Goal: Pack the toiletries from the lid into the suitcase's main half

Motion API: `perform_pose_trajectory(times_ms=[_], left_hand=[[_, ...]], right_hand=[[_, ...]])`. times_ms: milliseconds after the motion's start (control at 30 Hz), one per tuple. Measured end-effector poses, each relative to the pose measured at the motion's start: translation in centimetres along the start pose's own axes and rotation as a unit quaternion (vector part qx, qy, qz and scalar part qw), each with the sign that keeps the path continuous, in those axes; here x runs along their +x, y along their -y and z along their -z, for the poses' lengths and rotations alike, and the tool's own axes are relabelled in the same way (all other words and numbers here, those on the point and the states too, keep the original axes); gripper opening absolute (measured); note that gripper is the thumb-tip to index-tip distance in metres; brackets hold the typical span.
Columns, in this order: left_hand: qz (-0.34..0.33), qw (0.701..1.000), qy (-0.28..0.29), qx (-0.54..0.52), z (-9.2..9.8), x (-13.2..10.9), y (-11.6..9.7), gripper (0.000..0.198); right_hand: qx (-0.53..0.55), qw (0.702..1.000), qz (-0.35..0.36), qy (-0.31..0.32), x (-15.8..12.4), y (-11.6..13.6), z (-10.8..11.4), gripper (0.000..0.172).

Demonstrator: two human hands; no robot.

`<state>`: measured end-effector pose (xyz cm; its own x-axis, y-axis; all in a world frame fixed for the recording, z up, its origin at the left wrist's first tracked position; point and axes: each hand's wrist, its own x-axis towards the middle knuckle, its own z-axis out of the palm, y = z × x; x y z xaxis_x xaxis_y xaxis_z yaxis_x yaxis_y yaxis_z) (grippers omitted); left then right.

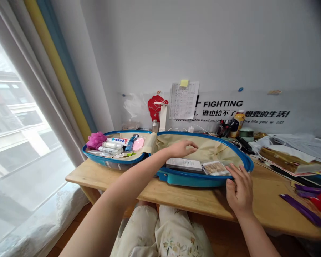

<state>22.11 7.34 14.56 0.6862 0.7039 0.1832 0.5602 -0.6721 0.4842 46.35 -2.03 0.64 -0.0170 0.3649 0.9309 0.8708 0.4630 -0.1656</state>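
A small blue suitcase (pixel 192 178) lies open on a wooden desk (pixel 176 196), both halves lined in beige. My left hand (pixel 182 148) reaches into the right half, fingers curled on the lining just above a white flat box (pixel 184 164). Beside that box lies a clear pack of cotton swabs (pixel 215 167). My right hand (pixel 239 188) rests on the front rim of the right half, next to the swabs. The left half holds a pink bath pouf (pixel 95 140), white tubes (pixel 112 145), a blue bottle (pixel 129 144) and a pink oval case (pixel 138 144).
Papers and a book (pixel 283 157) pile up at the desk's right, with purple and red strips (pixel 305 210) near the front edge. Bottles and a yellow-capped jar (pixel 238 123) stand against the wall. A curtained window (pixel 21 142) is on the left.
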Motion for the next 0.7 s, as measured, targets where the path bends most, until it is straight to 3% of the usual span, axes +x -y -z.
perform_pose_trajectory(times_ms=[133,233,300,367,433,567,700], left_hand=[[0.089,0.987,-0.133,0.02,4.5,-4.0,4.9,0.035],[0.194,0.956,-0.188,0.113,8.3,-7.6,9.6,0.039],[0.28,0.923,-0.168,0.203,10.5,-10.1,12.7,0.044],[0.362,0.883,-0.111,0.279,12.1,-12.4,15.5,0.05],[0.407,0.855,-0.066,0.316,13.2,-14.2,17.7,0.054],[0.423,0.836,-0.011,0.349,14.3,-16.2,20.2,0.059],[0.424,0.821,0.051,0.379,15.3,-16.1,21.8,0.046]], right_hand=[[-0.001,1.0,0.018,-0.009,0.2,0.2,0.0,0.039],[-0.003,0.999,0.027,-0.018,0.3,0.3,0.0,0.038],[-0.001,0.999,0.029,-0.017,0.5,0.4,-0.1,0.038],[0.005,1.0,0.026,-0.016,0.5,0.4,0.0,0.037],[0.006,1.0,0.024,-0.016,0.5,0.5,0.0,0.038],[-0.008,1.0,0.014,-0.008,0.5,0.5,0.1,0.039],[-0.029,0.999,0.034,-0.001,0.4,0.3,0.2,0.039]])
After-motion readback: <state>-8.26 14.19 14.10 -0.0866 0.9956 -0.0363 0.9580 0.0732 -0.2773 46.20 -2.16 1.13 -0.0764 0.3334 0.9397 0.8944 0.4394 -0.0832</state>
